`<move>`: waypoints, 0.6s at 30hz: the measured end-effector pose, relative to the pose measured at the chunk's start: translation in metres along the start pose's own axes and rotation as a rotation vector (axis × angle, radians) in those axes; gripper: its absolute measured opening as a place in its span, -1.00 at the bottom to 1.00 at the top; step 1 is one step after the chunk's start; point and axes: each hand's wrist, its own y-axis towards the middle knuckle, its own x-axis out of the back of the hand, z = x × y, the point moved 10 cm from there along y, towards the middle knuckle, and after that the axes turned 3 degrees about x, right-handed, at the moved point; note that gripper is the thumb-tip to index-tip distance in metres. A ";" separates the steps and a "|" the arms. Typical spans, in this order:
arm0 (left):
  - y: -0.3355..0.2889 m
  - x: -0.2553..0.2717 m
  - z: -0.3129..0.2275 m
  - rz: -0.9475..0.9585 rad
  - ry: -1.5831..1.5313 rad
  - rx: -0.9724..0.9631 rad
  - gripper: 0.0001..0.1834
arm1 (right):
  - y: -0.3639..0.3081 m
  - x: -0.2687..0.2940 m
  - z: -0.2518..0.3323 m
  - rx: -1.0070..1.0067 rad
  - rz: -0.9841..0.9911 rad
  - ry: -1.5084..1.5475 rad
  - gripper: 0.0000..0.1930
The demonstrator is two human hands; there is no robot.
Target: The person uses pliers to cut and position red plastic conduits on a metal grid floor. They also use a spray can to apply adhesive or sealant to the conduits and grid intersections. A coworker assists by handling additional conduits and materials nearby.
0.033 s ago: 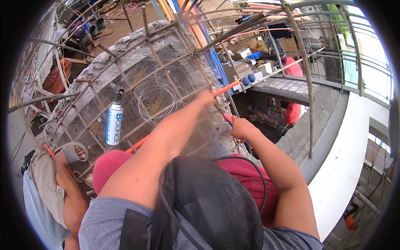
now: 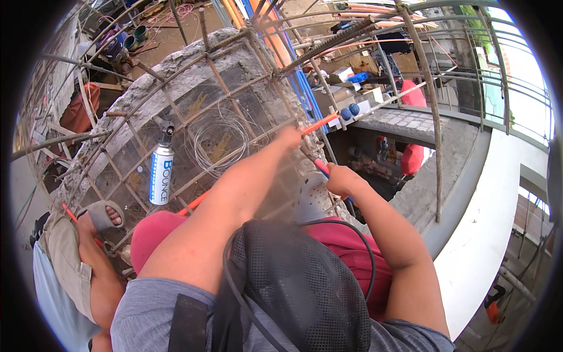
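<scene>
My right hand [image 2: 346, 180] is closed around the red-and-blue handles of a pair of pliers [image 2: 321, 166]. The pliers' head points toward my left hand [image 2: 288, 139], whose fingers are curled at an orange pipe [image 2: 321, 125] and seem to grip it. The pipe passes beneath my left forearm across a grid of rusty rebar [image 2: 226, 88]. Whatever lies between the pliers' jaws is too small to make out. Beside my left forearm, a coil of thin wire [image 2: 220, 144] rests on the mesh. A white-and-blue bottle [image 2: 161, 173] with a dark cap is left of the coil.
Rough broken concrete [image 2: 158, 58] edges the rebar. Another person's sandalled foot [image 2: 105, 216] is at the left. My grey perforated clog [image 2: 312, 196] is near the pliers. An opening drops away right of my hands. Blue pipes [image 2: 305, 88] and bamboo poles [image 2: 431, 88] stand beyond.
</scene>
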 end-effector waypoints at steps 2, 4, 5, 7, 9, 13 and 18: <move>0.002 0.007 -0.008 -0.039 0.005 -0.055 -0.49 | 0.003 0.013 -0.002 0.044 -0.039 -0.115 -0.48; -0.001 0.009 -0.010 -0.031 0.002 -0.040 -0.49 | 0.006 0.020 -0.005 0.067 -0.068 -0.166 -0.52; -0.004 0.010 -0.012 -0.035 -0.005 -0.035 -0.49 | 0.008 0.023 -0.010 0.039 -0.070 -0.178 -0.51; -0.009 0.013 -0.015 -0.031 -0.013 -0.018 -0.49 | 0.014 0.028 -0.018 -0.009 -0.044 -0.174 -0.50; -0.015 0.014 -0.018 -0.032 -0.015 -0.008 -0.49 | 0.022 0.037 -0.017 -0.006 -0.056 -0.183 -0.49; -0.020 0.017 -0.021 -0.058 -0.019 -0.018 -0.49 | 0.032 0.048 -0.006 -0.014 -0.027 -0.224 -0.55; -0.013 0.015 -0.016 -0.051 -0.010 -0.005 -0.49 | 0.035 0.061 0.010 -0.069 0.041 -0.320 -0.56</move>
